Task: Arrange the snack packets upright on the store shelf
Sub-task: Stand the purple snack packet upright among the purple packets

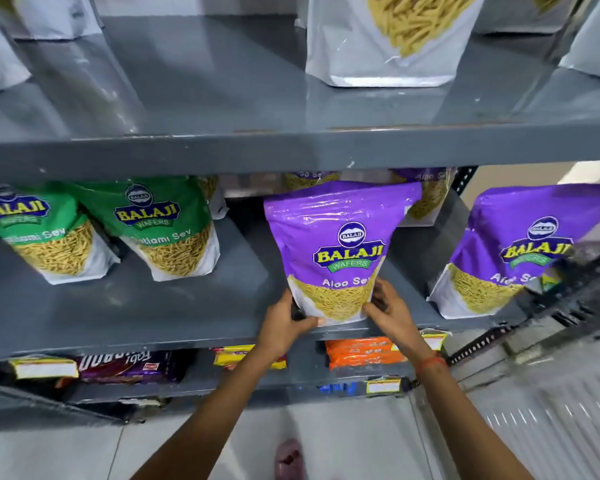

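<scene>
A purple Balaji Aloo Sev packet stands upright near the front edge of the middle grey shelf. My left hand grips its lower left corner and my right hand grips its lower right corner. A second purple packet stands upright to the right. Two green Balaji Ratlami Sev packets stand at the left. More purple packets stand behind, partly hidden.
The upper shelf carries white-bottomed snack packets. The lower shelf holds biscuit packs in purple, yellow and orange. A slotted upright post stands at the right. Tiled floor and a foot lie below.
</scene>
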